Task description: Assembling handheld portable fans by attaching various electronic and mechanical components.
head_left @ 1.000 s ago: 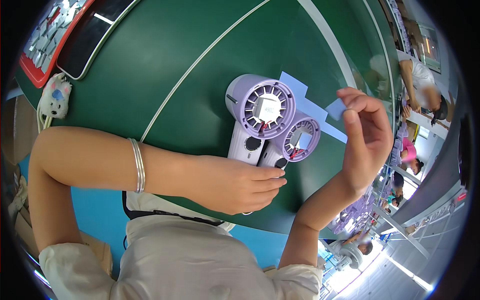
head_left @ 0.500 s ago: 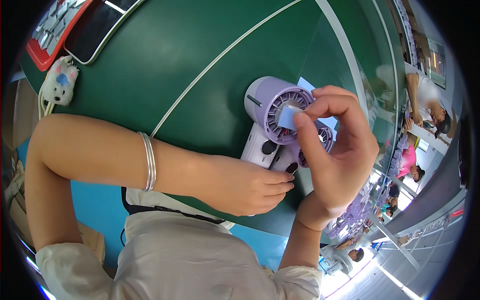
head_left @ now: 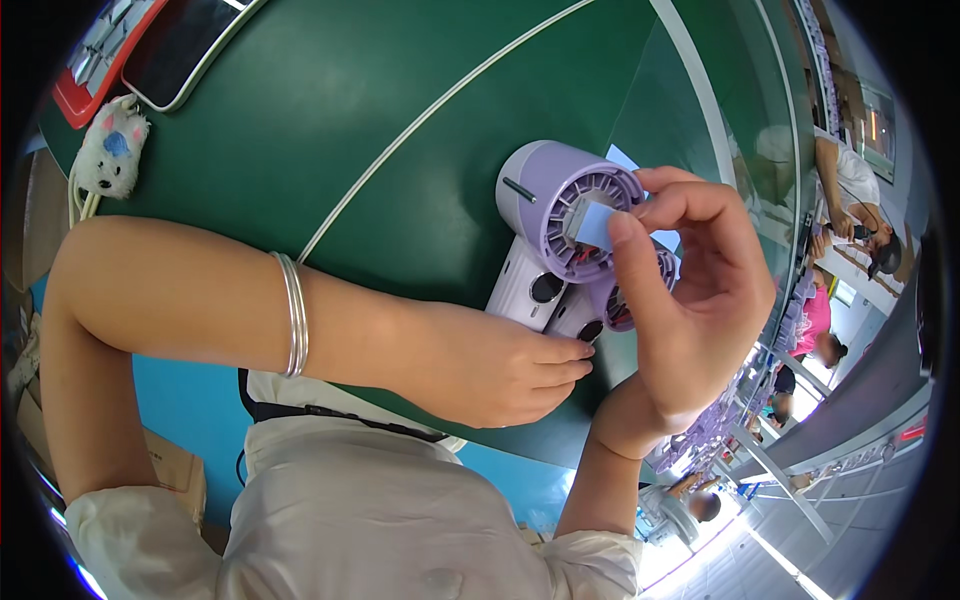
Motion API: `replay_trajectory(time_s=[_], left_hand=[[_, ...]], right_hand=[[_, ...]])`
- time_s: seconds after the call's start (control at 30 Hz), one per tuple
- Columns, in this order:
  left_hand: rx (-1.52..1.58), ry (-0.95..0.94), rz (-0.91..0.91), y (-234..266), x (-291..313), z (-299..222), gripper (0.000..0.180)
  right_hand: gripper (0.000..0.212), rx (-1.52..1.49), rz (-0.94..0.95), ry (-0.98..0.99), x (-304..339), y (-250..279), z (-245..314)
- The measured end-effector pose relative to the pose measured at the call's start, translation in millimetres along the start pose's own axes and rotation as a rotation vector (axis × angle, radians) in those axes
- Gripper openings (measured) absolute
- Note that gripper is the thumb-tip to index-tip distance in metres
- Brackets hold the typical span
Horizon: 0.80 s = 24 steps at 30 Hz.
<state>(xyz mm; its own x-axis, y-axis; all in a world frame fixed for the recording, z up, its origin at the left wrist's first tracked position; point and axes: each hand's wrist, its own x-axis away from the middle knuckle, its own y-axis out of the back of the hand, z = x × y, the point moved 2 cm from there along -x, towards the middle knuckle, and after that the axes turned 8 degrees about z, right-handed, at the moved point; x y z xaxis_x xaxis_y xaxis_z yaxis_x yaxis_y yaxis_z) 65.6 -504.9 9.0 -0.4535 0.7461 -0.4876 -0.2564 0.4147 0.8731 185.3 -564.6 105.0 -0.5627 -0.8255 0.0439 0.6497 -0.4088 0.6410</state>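
Note:
A purple-and-white handheld fan stands tilted over the green table, its round open end facing right with the inner fins showing. Against it lies a second handheld fan, its purple head partly behind my right fingers. My left hand is closed round the lower handles; how it grips each one is hidden. Between the thumb and forefinger of my right hand is a small light-blue sheet with a greyish square piece at its edge. It sits at the front of the nearer fan's open end.
Another light-blue sheet shows behind the fan. At upper left are a red tray of silvery pieces, a dark-screened phone and a white plush charm. A white line crosses the green table. People work at far right.
The fans sit slightly further right in view, and the greyish square piece shows more clearly beside the blue sheet. My right hand has shifted a little right, still pinching.

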Motion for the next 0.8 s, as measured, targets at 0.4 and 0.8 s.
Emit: replay_trajectory(time_s=[0.4, 0.8], left_hand=[[-0.002, 0.015, -0.013, 1.5, -1.2, 0.9, 0.036], [0.159, -0.021, -0.035, 9.1, -3.9, 2.4, 0.039]], right_hand=[[0.020, 0.081, -0.036, 0.039, 3.3, -1.4, 1.5], [0.022, 0.343, -0.282, 0.219, 16.2, 12.4, -1.9]])
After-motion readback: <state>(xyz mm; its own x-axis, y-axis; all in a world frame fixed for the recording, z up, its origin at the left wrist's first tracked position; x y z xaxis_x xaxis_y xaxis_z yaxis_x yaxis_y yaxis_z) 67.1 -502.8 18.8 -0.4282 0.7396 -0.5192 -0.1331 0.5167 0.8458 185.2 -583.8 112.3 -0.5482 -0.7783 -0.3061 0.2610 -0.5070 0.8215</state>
